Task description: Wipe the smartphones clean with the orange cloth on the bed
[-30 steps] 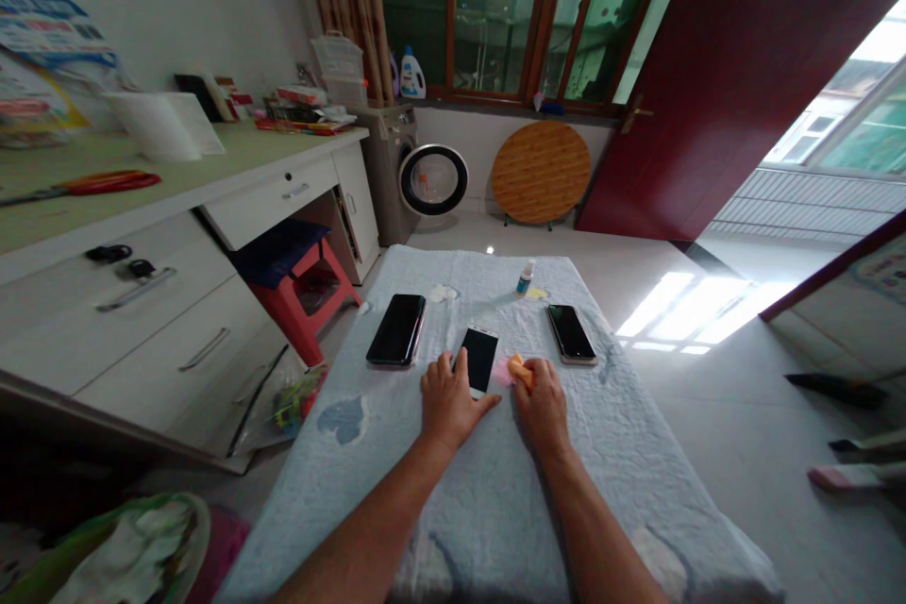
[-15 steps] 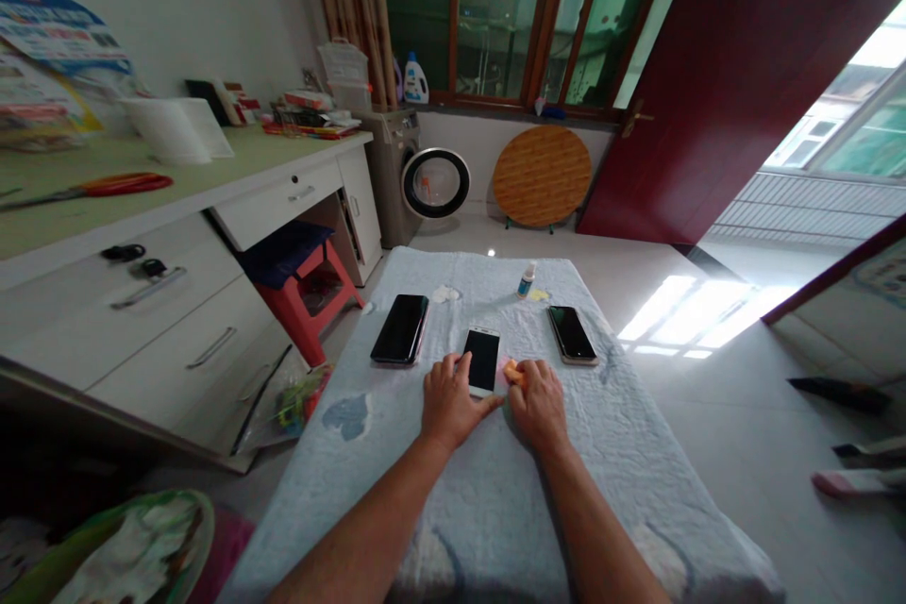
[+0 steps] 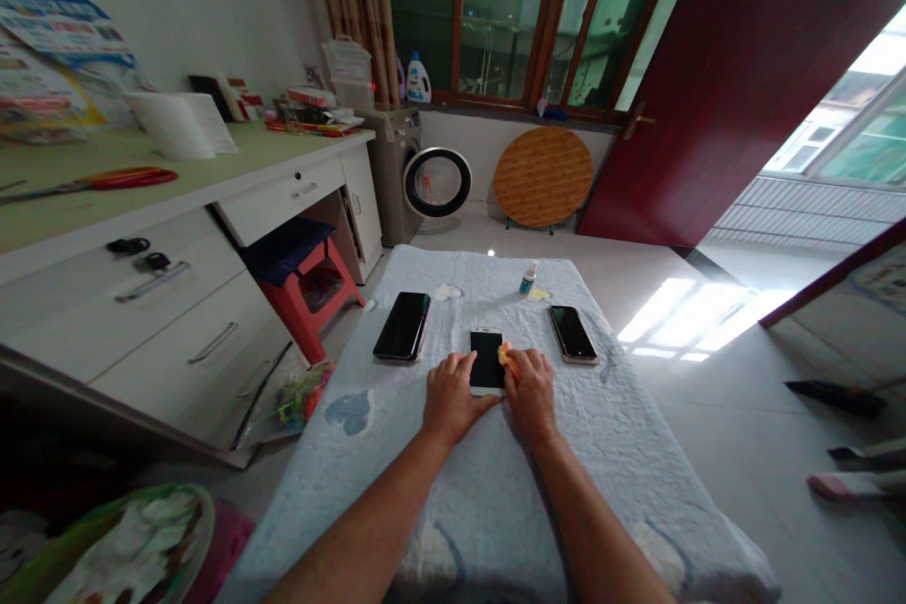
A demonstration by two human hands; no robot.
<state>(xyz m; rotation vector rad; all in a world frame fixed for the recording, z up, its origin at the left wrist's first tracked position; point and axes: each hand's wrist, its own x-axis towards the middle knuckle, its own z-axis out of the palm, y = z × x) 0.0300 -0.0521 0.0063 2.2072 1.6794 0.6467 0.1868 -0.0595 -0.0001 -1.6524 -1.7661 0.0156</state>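
Note:
A white smartphone (image 3: 486, 362) with a dark screen lies face up on the cloth-covered table (image 3: 396, 453). My left hand (image 3: 453, 396) grips its lower left part, fingers along the left edge and thumb by the bottom edge. Pinched in my right hand (image 3: 532, 387) is a small orange cloth (image 3: 505, 356), which touches the phone's right edge. To the left lies a larger black smartphone (image 3: 403, 327). Another dark-screened smartphone (image 3: 573, 334) rests to the right. A small spray bottle (image 3: 528, 280) stands upright behind them.
A red stool (image 3: 304, 288) and a white desk (image 3: 276, 198) stand to the left. On the desk are scissors (image 3: 127, 177) and a paper roll (image 3: 174, 125). Beyond the table is a washing machine (image 3: 393, 175) with its door open, beside a round wooden tabletop (image 3: 544, 176).
My right hand has moved slightly left and up, bringing the orange cloth from beside the phone onto its right edge. My left hand keeps its hold.

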